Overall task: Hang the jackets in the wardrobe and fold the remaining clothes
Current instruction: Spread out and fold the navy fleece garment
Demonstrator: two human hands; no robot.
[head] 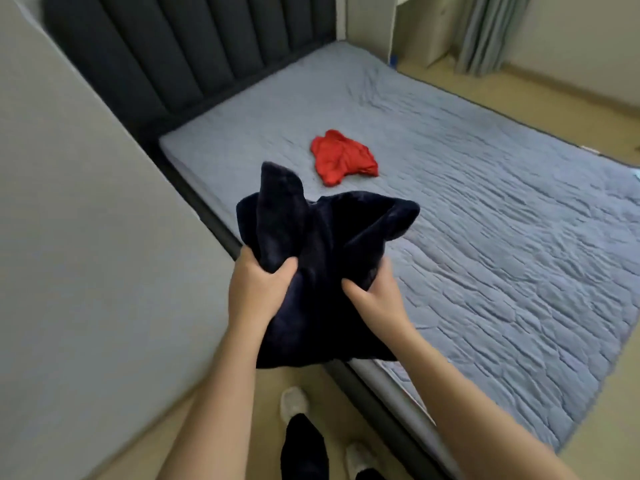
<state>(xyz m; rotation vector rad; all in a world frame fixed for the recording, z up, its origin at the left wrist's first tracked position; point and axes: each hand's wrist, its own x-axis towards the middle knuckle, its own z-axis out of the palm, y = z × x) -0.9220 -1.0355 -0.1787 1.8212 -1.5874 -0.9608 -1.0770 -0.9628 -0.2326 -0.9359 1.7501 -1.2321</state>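
A dark navy fleecy garment (322, 244) hangs bunched in the air over the near edge of the bed. My left hand (258, 284) grips a fold of it at the left, thumb over the cloth. On its right side my right hand (375, 296) holds it, fingers tucked under the fabric. A crumpled red garment (341, 157) lies on the bed beyond, apart from both hands.
The bed (502, 220) has a grey-blue quilted cover and a dark padded headboard (180, 53). A pale wall or wardrobe panel (86, 237) stands close at the left. My feet in light slippers (294, 403) stand on the tan floor beside the bed frame. Grey curtains (488, 32) hang far right.
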